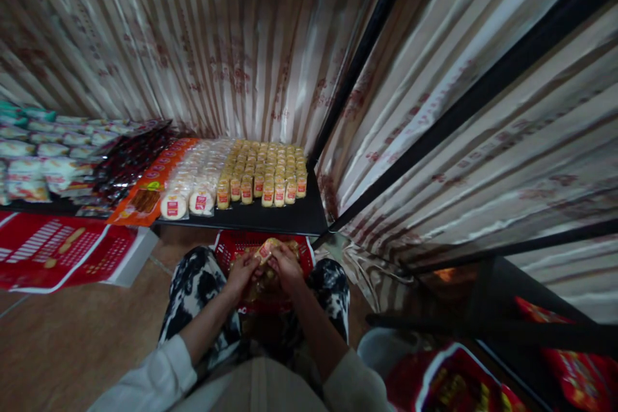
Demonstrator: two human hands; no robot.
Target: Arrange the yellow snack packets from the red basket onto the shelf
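A small yellow wrapped snack [265,250] with a red label is held between my two hands, above a red plastic basket [306,251]. My left hand [243,273] pinches its left end, and my right hand [286,264] grips its right side. More yellow wrapped snacks [261,286] lie in the basket beneath my hands, partly hidden by them. On the black shelf [290,222] just beyond, rows of similar yellow wrapped snacks [265,170] stand upright, with their red labels facing me in the front row.
Left of the yellow rows are round white wrapped snacks [174,205], an orange packet [145,196], dark packets [130,161] and white packets [29,174]. A red bag [91,251] lies at left. Black frame bars [415,158] cross before the curtain [193,32]. Another red bag [463,380] sits lower right.
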